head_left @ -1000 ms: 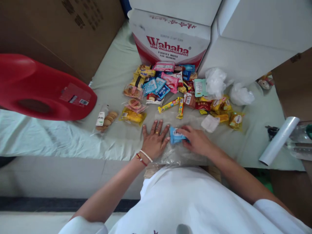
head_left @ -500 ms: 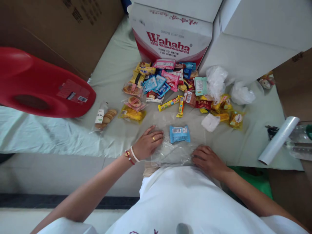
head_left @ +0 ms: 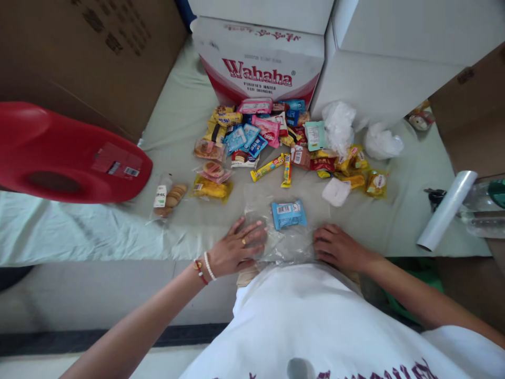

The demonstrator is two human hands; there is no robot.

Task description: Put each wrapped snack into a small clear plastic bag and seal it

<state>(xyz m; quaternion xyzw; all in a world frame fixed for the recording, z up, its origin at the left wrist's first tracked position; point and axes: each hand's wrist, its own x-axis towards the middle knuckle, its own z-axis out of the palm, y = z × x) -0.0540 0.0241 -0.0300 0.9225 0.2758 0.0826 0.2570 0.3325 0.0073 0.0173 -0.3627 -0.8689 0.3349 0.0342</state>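
A sheet of clear plastic film (head_left: 290, 248) lies along the table's front edge, close to my white shirt. On it rests a small blue snack packet (head_left: 289, 214) with a barcode label. My left hand (head_left: 241, 246) lies on the film's left side, fingers stretched and slightly apart. At the film's right side is my right hand (head_left: 338, 248), its fingers close together and slightly bent, lying on the edge. Neither hand touches the blue packet. Just beyond it are two yellow stick-shaped snacks (head_left: 268, 168) and a white square packet (head_left: 336, 191).
A pile of wrapped snacks (head_left: 252, 131) sits before a Wahaha box (head_left: 260, 68). Packed cookies (head_left: 174, 197) and a large red plastic container (head_left: 79, 158) stand left. To the right are crumpled white bags (head_left: 339, 126), a film roll (head_left: 446, 210) and a clear bottle (head_left: 483, 202).
The view has shifted a little. My left hand has slid slightly toward me and its fingers have spread. The blue packet sits at a slightly different angle. My right hand has barely moved.
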